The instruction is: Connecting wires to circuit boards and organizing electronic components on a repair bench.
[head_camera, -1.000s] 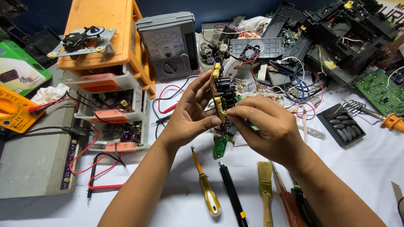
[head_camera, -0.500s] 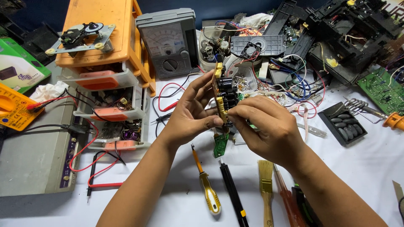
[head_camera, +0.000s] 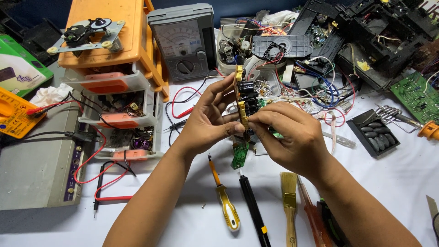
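Little is changed from a second ago: the small circuit board [head_camera: 242, 98] is still held upright above the counter [head_camera: 393, 183], pinched between the closed fingers of the left hand [head_camera: 208, 121] and right hand [head_camera: 288, 137]

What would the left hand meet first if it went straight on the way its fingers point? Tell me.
The left hand points up and to the right, holding the upright circuit board. Past the board, the first thing in line looks like the clear tub of small parts, though depth is hard to judge.
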